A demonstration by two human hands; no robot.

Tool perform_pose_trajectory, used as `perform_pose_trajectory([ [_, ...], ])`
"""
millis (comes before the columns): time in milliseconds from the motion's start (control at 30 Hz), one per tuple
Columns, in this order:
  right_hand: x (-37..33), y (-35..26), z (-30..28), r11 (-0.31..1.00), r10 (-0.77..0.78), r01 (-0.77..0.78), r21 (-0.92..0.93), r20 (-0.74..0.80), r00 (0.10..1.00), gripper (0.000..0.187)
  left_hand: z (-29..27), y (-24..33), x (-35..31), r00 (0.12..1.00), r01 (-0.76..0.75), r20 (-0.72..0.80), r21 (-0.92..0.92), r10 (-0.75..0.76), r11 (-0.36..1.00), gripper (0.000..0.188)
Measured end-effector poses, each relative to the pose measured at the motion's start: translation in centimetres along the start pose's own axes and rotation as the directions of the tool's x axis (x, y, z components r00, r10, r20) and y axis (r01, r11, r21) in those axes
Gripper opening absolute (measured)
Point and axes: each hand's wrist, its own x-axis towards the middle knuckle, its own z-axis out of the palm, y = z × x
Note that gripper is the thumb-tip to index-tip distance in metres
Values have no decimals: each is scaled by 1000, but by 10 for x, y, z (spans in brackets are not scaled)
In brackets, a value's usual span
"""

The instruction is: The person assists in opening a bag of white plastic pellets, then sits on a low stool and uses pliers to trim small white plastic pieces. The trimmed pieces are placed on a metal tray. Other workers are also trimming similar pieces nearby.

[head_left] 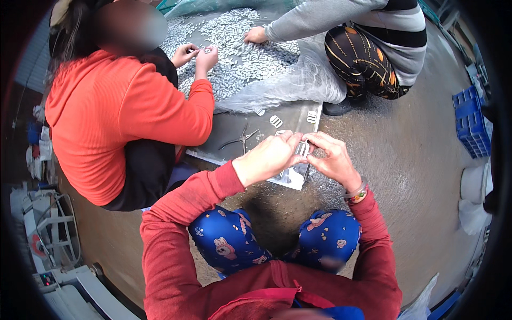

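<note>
Between my two hands, over the near corner of a grey board (221, 125), I hold a small pale slotted buckle (303, 149). My left hand (269, 156) pinches it from the left, fingers closed. From the right, my right hand (333, 160) grips its other side with thumb and fingers. Pliers (241, 141) with dark handles lie open on the board, left of my hands. Two similar slotted buckles lie beyond my fingers, one in the middle (276, 121) and one near the board's right edge (312, 116).
Beyond the board, many small silvery pieces (234, 64) are spread on a clear plastic sheet (298, 85). A person in orange (128, 117) crouches at left, handling a small piece. Another in grey (320, 21) reaches into the pile. A blue crate (471, 122) stands far right.
</note>
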Motion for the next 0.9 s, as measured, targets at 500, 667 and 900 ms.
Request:
perform_pose_trajectory([
  [500,-38,-9,-55,394,271,-814,427,792,547,27,37,42,-8,904,-418,164,155,394,895,25],
  [667,-44,-10,-43,652,367,-654,383,596,715,25,43,43,-13,925,-366,53,391,376,844,23],
  [900,-6,-6,-54,647,273,-711,275,787,553,26,23,45,-5,991,67,120,-42,-61,997,24],
])
